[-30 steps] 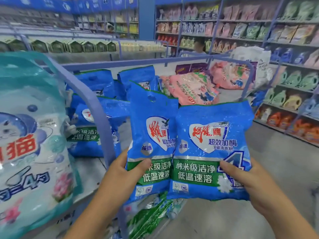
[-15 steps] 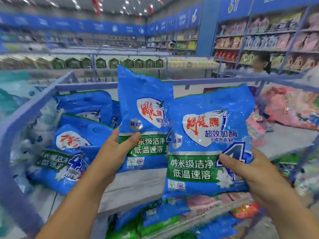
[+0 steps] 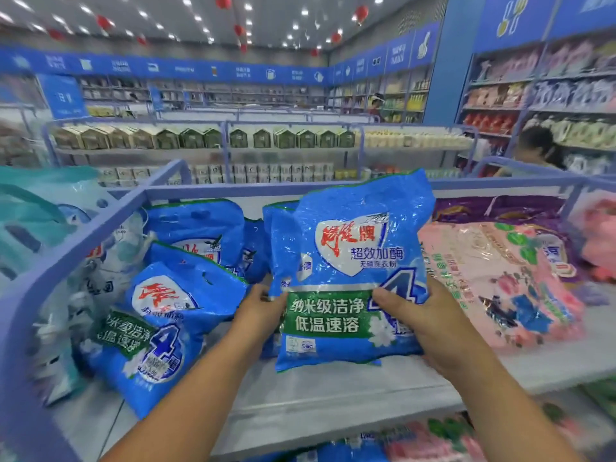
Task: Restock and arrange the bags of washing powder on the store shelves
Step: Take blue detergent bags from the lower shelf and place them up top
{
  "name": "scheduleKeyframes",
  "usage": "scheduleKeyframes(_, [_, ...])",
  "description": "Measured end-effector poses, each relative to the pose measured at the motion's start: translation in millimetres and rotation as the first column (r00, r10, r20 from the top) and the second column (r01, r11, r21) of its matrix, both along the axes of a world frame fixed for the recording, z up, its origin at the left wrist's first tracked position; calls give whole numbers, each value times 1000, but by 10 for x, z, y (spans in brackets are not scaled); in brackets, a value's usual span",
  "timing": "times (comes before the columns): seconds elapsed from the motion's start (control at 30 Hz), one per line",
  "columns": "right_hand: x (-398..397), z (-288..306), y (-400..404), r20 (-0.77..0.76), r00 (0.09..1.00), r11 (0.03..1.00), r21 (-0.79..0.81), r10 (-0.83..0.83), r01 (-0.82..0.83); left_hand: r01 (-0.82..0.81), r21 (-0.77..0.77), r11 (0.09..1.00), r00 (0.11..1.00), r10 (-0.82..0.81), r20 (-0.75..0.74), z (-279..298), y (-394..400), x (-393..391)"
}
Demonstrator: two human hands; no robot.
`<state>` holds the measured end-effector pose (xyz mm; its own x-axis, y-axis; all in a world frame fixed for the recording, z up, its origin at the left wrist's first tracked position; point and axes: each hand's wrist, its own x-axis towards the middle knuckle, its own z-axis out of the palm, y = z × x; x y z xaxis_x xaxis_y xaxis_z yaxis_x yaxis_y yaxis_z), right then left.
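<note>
Both hands grip blue bags above the shelf (image 3: 333, 391). The right hand (image 3: 430, 325) holds the front bag (image 3: 350, 261). The left hand (image 3: 260, 315) pinches the rear bag (image 3: 278, 228).

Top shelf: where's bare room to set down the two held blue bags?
Bare shelf board shows below the held blue bags, between the leaning blue bags on the left and the pink bag on the right. The left end is crowded, bags stacked against the rail. Left hand and right hand both grip.

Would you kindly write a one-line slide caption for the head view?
Both hands, left hand and right hand, hold blue washing powder bags upright above the shelf, beside pink bags.
</note>
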<state>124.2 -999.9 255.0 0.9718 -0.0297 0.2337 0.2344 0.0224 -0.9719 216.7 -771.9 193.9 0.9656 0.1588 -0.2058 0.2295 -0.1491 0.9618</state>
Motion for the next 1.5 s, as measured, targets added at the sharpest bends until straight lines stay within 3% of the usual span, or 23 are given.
scheduleKeyframes(0.1, [257,-173,177,-53,990,982,-144,-131,122,14,-370,929,995,-50,-88,137,45,-15])
scheduleKeyframes(0.13, [355,-305,218,-64,978,949,-262,-200,177,20,-358,933,996,-52,-79,111,37,14])
scheduleKeyframes(0.17, [422,-429,273,-67,961,901,-370,-268,225,46,-292,955,998,-54,-21,77,13,7])
scheduleKeyframes(0.2, [477,-535,327,-60,942,861,-427,-330,275,96,-122,988,993,-86,86,16,-15,-13])
scheduleKeyframes(0.27, [529,-644,425,-32,903,805,-468,-429,365,130,116,985,950,-157,269,-53,-39,-97])
scheduleKeyframes(0.4, [556,-723,439,142,799,569,-631,-584,528,90,196,976,910,-161,383,-260,-20,-16])
scheduleKeyframes(0.43, [560,-736,405,64,811,629,-597,-581,498,77,210,975,907,-156,390,-260,-32,-12])
scheduleKeyframes(0.5, [552,-692,420,-191,857,839,-387,-479,383,42,194,980,908,-118,402,-218,-89,-4])
scheduleKeyframes(0.53, [558,-668,443,-267,862,888,-294,-431,353,29,203,979,908,-111,403,-174,-113,-21])
scheduleKeyframes(0.67, [658,-700,435,-127,890,892,-189,-437,411,-96,338,936,874,-83,479,-119,-244,-85])
scheduleKeyframes(0.77, [712,-660,268,-70,930,921,-183,-362,344,-154,346,925,856,-50,514,-111,-383,-162])
scheduleKeyframes(0.93, [806,-691,118,-81,943,889,-367,-324,274,-253,535,806,923,35,384,-109,-515,-173])
scheduleKeyframes(1.03, [772,-622,127,-117,944,909,-331,-307,254,-168,531,830,944,-19,329,-60,-482,-251])
scheduleKeyframes(1.13, [670,-527,226,39,942,846,-430,-332,316,-176,537,825,907,-76,415,39,-290,-473])
scheduleKeyframes(1.23, [487,-412,537,284,927,771,-523,-246,365,-424,541,726,753,-49,656,129,106,-683])
scheduleKeyframes(1.33, [384,-418,948,433,896,811,-490,-93,321,-585,419,694,639,77,765,108,549,-805])
scheduleKeyframes(1.4, [334,-363,1266,247,969,902,-421,11,97,-674,398,622,607,159,779,93,794,-863])
scheduleKeyframes(1.5, [445,-421,1769,-220,964,902,-368,150,-224,-650,587,483,748,268,608,-30,1094,-823])
